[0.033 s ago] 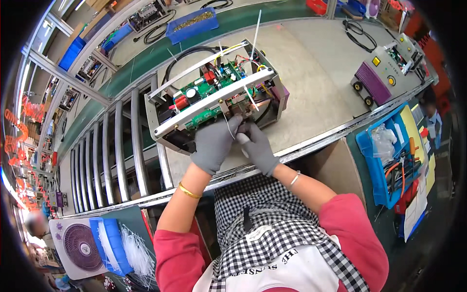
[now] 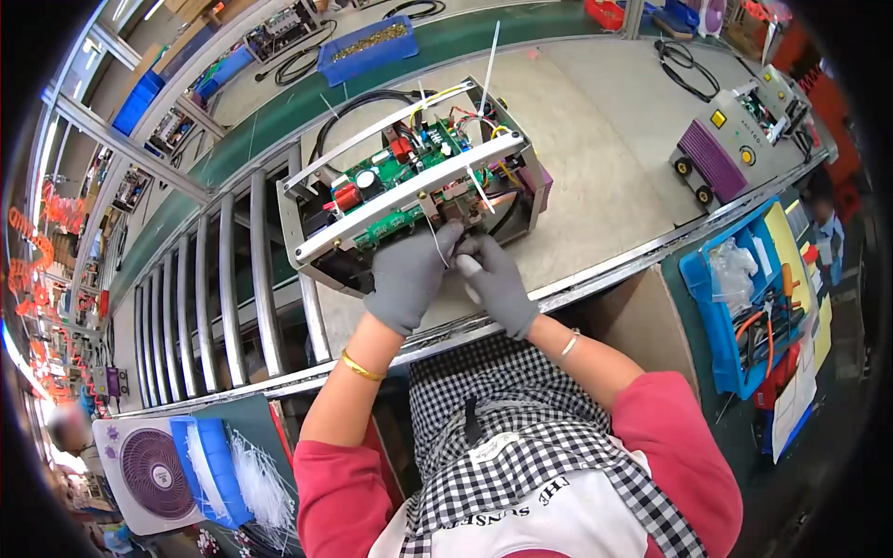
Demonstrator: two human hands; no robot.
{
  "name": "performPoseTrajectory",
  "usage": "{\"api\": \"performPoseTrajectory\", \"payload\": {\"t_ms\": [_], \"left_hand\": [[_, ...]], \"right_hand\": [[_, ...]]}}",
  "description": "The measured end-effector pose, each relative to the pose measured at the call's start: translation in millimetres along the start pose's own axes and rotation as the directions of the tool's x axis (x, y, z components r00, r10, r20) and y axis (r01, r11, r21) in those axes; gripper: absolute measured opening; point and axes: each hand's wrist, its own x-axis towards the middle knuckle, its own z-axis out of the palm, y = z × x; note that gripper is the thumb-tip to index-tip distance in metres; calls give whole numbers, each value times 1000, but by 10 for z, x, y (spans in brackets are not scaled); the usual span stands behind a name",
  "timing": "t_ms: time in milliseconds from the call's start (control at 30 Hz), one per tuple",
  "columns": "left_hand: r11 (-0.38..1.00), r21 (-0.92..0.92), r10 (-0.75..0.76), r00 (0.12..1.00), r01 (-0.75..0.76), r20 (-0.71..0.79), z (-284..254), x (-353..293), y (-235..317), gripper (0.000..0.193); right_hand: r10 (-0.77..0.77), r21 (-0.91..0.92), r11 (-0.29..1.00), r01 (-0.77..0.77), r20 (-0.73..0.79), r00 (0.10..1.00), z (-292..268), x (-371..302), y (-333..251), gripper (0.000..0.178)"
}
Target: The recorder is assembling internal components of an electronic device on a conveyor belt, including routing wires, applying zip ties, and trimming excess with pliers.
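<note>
An open-framed electrical machine (image 2: 296,219) stands on the bench, its pale metal rails (image 2: 391,206) running over a green circuit board (image 2: 379,174), red and black parts and loose wiring. Both my hands wear grey gloves and meet at its near side, below the front rail. My left hand (image 2: 407,277) is closed, its fingertips reaching in by the copper-coloured parts; what they grip is hidden. A thin white cable tie (image 2: 434,240) hangs across that hand. Beside it, my right hand (image 2: 500,286) has its fingers curled in a pinch, on something too small to make out.
Metal rollers (image 2: 228,288) adjoin the bench on the left. A second machine with a purple side (image 2: 712,163) stands at right, near a blue tool tray (image 2: 730,353). At lower left are a fan (image 2: 160,472) and a blue bin (image 2: 219,465) beside white cable ties (image 2: 265,484).
My right hand has shifted very slightly to the right, its wrist turned a little. My left hand and the machine stay where they were.
</note>
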Motion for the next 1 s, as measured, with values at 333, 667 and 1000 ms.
{"api": "performPoseTrajectory", "payload": {"t_ms": [333, 667, 1000], "left_hand": [[999, -29, -19, 1000, 19, -2, 11, 20, 4, 19], [985, -83, -145, 984, 154, 106, -64, 58, 129, 22], [907, -311, -382, 866, 285, -322, -658, -727, 156, 48]], "right_hand": [[333, 301, 885, -356, 126, 934, -125, -100, -259, 18], [65, 9, 998, -64, -79, 995, 178, 86, 252, 21], [-21, -174, 984, -40, -337, 941, -866, 62, -350, 13]]}}
